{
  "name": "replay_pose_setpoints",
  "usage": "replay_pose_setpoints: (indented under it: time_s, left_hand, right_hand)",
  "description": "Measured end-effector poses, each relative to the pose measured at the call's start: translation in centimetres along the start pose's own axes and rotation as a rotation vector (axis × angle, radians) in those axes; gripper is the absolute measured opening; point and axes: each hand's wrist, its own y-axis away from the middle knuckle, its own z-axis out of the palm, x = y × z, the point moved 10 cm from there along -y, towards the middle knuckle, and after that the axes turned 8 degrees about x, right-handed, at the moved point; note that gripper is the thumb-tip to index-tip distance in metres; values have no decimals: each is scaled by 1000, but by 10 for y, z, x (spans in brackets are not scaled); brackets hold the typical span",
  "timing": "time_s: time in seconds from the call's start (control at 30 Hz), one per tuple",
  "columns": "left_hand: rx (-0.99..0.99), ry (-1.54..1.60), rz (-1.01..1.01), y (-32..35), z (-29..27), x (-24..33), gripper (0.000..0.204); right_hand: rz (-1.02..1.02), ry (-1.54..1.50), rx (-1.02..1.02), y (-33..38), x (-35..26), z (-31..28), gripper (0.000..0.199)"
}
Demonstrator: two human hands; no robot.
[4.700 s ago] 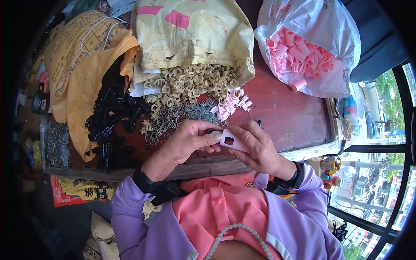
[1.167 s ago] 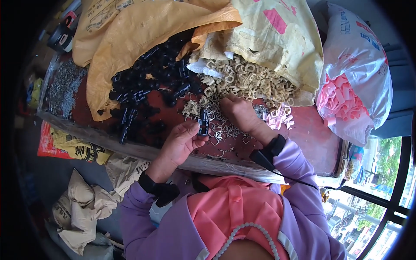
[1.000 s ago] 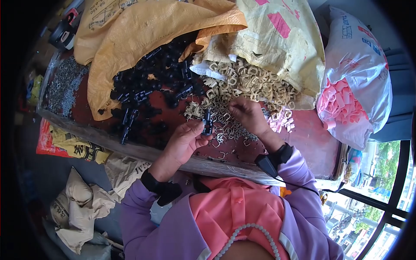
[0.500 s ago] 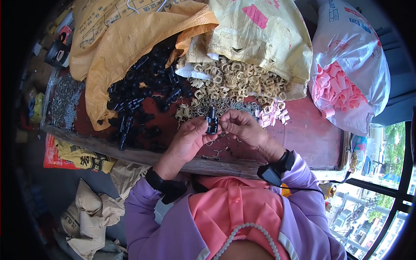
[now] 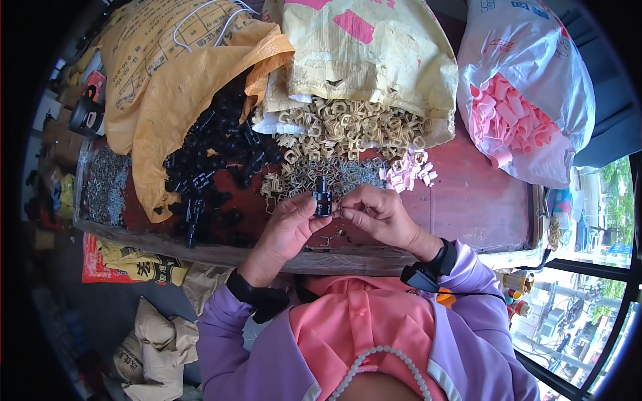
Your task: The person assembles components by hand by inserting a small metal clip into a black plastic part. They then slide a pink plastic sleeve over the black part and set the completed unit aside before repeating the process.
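Note:
My left hand (image 5: pixel 281 230) pinches a black plastic fitting (image 5: pixel 323 203) upright between thumb and fingers, its narrow stem pointing away from me. Close against the fitting's right side is my right hand (image 5: pixel 384 217), thumb and forefinger pressed together. Whatever those fingertips hold is too small to make out. Just beyond both hands lie loose metal clips (image 5: pixel 354 175), with pale pink clips (image 5: pixel 409 170) to their right. Beige plastic clips (image 5: pixel 351 123) are heaped farther back. To the left is a pile of similar black fittings (image 5: pixel 207 150).
An orange sack (image 5: pixel 157 87) and a cream sack (image 5: pixel 381 77) lie open across the back of the dark red table (image 5: pixel 475 217). At right, a white sack (image 5: pixel 535 47) spills pink tubes (image 5: pixel 511 117). Small metal pieces (image 5: pixel 107 184) cover the left end. A cable runs from my right wristband.
The whole view has shifted slightly, so the table and sacks sit differently in the picture. Both hands stay together around the black fitting, which has turned a little; the right fingertips remain pinched beside it.

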Motion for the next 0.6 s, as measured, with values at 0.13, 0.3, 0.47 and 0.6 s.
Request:
replay_pose_setpoints:
  time_s: [0.13,0.3,0.47,0.6]
  left_hand:
    - [5,-1,-31,1,8,-3,26]
    - [-27,3,-94,2,12,-8,24]
    - [-22,-22,-114,1,15,-16,24]
    - [-17,-57,-146,2,24,-17,20]
  right_hand:
    - [-390,475,-8,7,-32,1,10]
    - [14,204,3,4,-3,-12,10]
    - [374,-402,35,14,28,-8,9]
    - [385,-397,74,16,26,-10,9]
